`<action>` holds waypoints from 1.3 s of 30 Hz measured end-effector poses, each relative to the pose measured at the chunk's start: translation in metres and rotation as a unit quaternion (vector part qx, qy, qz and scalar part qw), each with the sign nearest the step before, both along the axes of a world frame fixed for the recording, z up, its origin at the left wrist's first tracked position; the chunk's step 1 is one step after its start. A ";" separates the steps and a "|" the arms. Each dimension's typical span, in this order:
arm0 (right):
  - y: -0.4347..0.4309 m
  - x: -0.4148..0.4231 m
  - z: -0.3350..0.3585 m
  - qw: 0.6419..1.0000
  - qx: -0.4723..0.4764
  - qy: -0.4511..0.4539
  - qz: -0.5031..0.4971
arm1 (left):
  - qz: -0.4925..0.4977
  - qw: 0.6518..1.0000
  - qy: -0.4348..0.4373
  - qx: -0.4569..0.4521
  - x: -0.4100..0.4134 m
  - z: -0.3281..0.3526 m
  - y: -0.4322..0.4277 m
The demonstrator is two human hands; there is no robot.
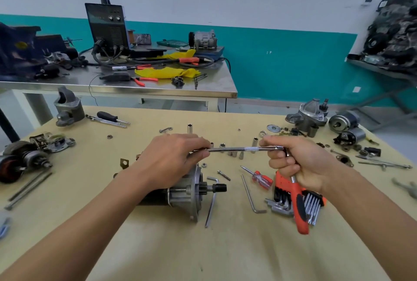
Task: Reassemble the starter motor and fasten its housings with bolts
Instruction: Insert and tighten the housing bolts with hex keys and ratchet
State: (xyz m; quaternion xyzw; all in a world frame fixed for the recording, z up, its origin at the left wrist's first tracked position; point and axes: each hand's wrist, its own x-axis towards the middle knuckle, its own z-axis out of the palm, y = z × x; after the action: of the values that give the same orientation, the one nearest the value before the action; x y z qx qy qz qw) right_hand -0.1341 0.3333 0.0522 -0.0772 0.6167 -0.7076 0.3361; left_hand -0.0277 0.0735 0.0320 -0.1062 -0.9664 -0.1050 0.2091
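The starter motor lies on its side on the wooden table, its silver flange and toothed pinion shaft pointing right. My left hand hovers over its rear and pinches the left end of a chrome extension bar. My right hand grips the head end of an orange-handled ratchet, with the bar's right end at its head. The bar runs level between both hands, above the table. Several loose sockets and a bolt lie beyond and beside the motor.
Two L-shaped hex keys lie right of the motor, plus a red screwdriver and a hex key set. Starter parts sit at the left edge and far right. A cluttered steel bench stands behind.
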 end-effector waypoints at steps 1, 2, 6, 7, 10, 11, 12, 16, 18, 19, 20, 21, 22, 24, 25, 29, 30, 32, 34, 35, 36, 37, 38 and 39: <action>-0.001 0.002 -0.003 0.994 0.032 0.104 -0.015 | -0.004 1.000 -0.003 0.004 0.000 0.000 -0.001; -0.002 0.005 -0.008 0.967 0.069 0.242 -0.042 | -0.006 1.000 -0.011 0.008 0.000 0.000 -0.002; -0.002 0.011 -0.017 0.770 0.086 0.626 -0.086 | -0.005 0.998 -0.066 0.008 0.000 0.001 -0.006; -0.003 0.011 -0.018 0.772 0.097 0.623 -0.085 | -0.006 0.998 -0.068 0.006 0.000 0.001 -0.006; -0.006 0.007 -0.007 0.948 0.123 0.285 -0.062 | -0.001 0.999 -0.041 0.012 0.001 -0.001 -0.002; -0.004 0.003 -0.004 0.989 0.094 0.106 -0.030 | 0.005 0.999 -0.029 0.014 0.001 -0.002 0.000; -0.002 0.002 -0.001 0.998 0.064 -0.016 -0.016 | 0.012 1.000 -0.019 0.013 0.001 -0.002 0.002; 0.000 0.009 -0.007 0.990 0.098 0.098 -0.003 | 0.022 1.000 -0.018 -0.009 -0.001 -0.004 0.003; 0.000 0.014 -0.015 0.903 0.161 0.393 -0.064 | 0.030 0.999 -0.035 0.002 -0.003 -0.004 0.002; 0.000 0.015 -0.017 0.840 0.159 0.512 -0.083 | 0.032 0.999 -0.042 0.006 -0.003 -0.004 0.001; 0.002 0.015 -0.019 0.791 0.137 0.591 -0.080 | 0.030 0.998 -0.045 0.008 -0.003 -0.004 0.000; 0.003 0.015 -0.021 0.750 0.114 0.648 -0.069 | 0.026 0.999 -0.045 0.008 -0.003 -0.005 -0.002; 0.002 0.016 -0.022 0.725 0.111 0.677 -0.060 | 0.022 0.999 -0.044 0.007 -0.002 -0.006 -0.003; -0.001 0.013 -0.020 0.799 0.127 0.584 -0.068 | 0.016 0.999 -0.039 0.003 0.000 -0.007 -0.003; -0.002 0.009 -0.014 0.894 0.130 0.424 -0.067 | 0.018 0.999 -0.036 -0.005 0.000 -0.007 -0.002; -0.001 0.001 -0.006 0.998 0.063 0.009 0.005 | 0.035 0.998 -0.033 -0.045 -0.001 -0.008 0.001; 0.000 0.001 -0.009 0.988 0.084 0.130 0.013 | 0.032 0.998 -0.033 -0.043 -0.001 -0.007 0.000; 0.001 0.006 -0.014 0.859 0.123 0.496 -0.025 | 0.018 0.999 -0.038 -0.032 -0.001 -0.006 -0.003; 0.005 0.002 -0.019 0.680 0.082 0.728 -0.003 | 0.007 0.999 -0.045 -0.026 -0.001 -0.005 -0.005; 0.006 -0.002 -0.021 0.628 0.073 0.775 0.008 | 0.005 0.998 -0.048 -0.026 0.000 -0.005 -0.005; 0.005 -0.003 -0.022 0.624 0.081 0.777 0.005 | 0.006 0.998 -0.050 -0.027 0.000 -0.005 -0.005; 0.003 -0.002 -0.021 0.678 0.096 0.729 -0.010 | 0.009 0.998 -0.051 -0.026 0.001 -0.005 -0.005; -0.001 0.001 -0.018 0.772 0.115 0.625 -0.027 | 0.013 0.998 -0.051 -0.024 0.002 -0.005 -0.005; -0.005 0.003 -0.013 0.875 0.124 0.467 -0.034 | 0.015 0.998 -0.049 -0.021 0.002 -0.005 -0.005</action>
State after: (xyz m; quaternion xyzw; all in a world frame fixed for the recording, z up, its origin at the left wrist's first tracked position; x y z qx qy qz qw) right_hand -0.1307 0.3286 0.0392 -0.3355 0.7866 -0.5183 -0.0086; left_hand -0.0256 0.0685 0.0266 -0.0912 -0.9790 -0.0869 0.1604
